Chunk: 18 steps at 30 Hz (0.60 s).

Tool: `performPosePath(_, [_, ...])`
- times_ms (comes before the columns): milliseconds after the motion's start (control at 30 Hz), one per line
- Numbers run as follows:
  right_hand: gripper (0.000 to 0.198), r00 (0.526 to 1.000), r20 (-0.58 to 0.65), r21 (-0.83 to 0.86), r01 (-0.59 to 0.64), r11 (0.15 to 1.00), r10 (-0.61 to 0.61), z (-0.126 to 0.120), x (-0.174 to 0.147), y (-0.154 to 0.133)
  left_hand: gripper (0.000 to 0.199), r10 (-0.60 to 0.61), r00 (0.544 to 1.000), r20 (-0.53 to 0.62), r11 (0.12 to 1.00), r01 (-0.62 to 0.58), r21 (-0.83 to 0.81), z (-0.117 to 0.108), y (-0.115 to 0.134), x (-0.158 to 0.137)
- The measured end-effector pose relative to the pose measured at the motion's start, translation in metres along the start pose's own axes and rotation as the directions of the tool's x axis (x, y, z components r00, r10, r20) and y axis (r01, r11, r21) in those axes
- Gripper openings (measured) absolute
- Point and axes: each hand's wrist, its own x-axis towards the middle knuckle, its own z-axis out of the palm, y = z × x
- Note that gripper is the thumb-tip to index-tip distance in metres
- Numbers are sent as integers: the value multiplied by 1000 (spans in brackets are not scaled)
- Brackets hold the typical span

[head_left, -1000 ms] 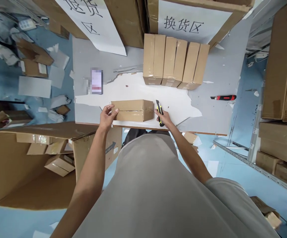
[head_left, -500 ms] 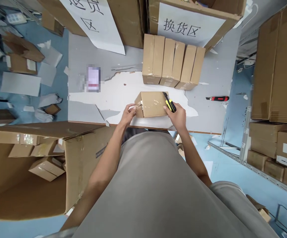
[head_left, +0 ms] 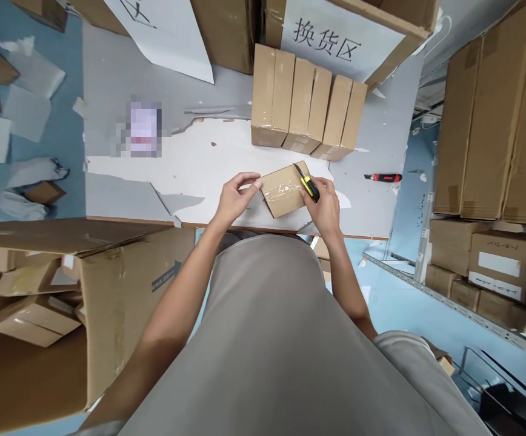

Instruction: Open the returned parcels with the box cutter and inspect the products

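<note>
A small taped cardboard box (head_left: 283, 191) sits askew near the table's front edge, its clear tape shining on top. My left hand (head_left: 236, 197) is at the box's left corner, thumb and fingertips closing on it. My right hand (head_left: 325, 206) grips a yellow-and-black utility knife (head_left: 309, 185), its blade pointing up and left over the box. The fingers of that hand also rest against the box's right end.
Three cardboard boxes (head_left: 307, 103) stand in a row behind. A red-and-black utility knife (head_left: 383, 177) lies to the right, and a blurred pale object (head_left: 145, 128) to the left. A large open carton (head_left: 122, 303) flanks the table; shelved boxes (head_left: 494, 266) stand right.
The cardboard box has turned, its right end swinging away from me and its left end nearer. My left hand has shifted along its left end. The view has moved slightly right.
</note>
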Motion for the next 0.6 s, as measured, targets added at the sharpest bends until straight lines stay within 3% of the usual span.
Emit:
performPosePath(167, [58, 997, 18, 31, 75, 997, -76, -11, -35, -17, 50, 11, 999, 51, 1000, -12, 11, 1, 14, 15])
performPosePath(300, [56, 980, 165, 79, 101, 992, -112, -6, -62, -36, 45, 3, 999, 44, 1000, -3, -3, 1, 10, 19])
performPosePath(400, [56, 957, 278, 10, 85, 996, -84, 3, -68, -48, 43, -8, 999, 42, 1000, 8, -4, 1, 10, 18])
performPosePath(600, [57, 948, 313, -66, 78, 995, -54, 8, -66, -59, 43, 7, 999, 40, 1000, -7, -12, 1, 11, 15])
